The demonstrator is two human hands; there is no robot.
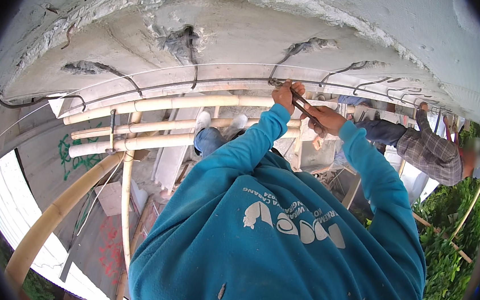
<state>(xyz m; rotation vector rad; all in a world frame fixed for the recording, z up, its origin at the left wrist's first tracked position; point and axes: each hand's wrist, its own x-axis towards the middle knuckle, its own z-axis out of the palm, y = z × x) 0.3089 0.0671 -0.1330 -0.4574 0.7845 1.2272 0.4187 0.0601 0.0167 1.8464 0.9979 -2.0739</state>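
Note:
Both my hands are raised at a long thin steel reinforcing bar (229, 81) that runs along the concrete edge. My left hand (284, 97) is closed around the upper part of dark metal pincers (300, 103), close under the bar where a bent steel rod (276, 67) meets it. Lower on the same tool, my right hand (328, 121) is closed around the handles. The jaws are mostly hidden by my left fingers. Several more bent rods come out of chipped holes in the concrete (233, 35) and reach the bar.
Bamboo poles (175, 102) run below the bar, with a thick slanting pole (63, 209) at left. My feet in pale shoes (203, 120) stand among them. A co-worker in a plaid shirt (431, 155) is at right, one arm raised toward the bar. Green foliage (444, 225) lies beyond.

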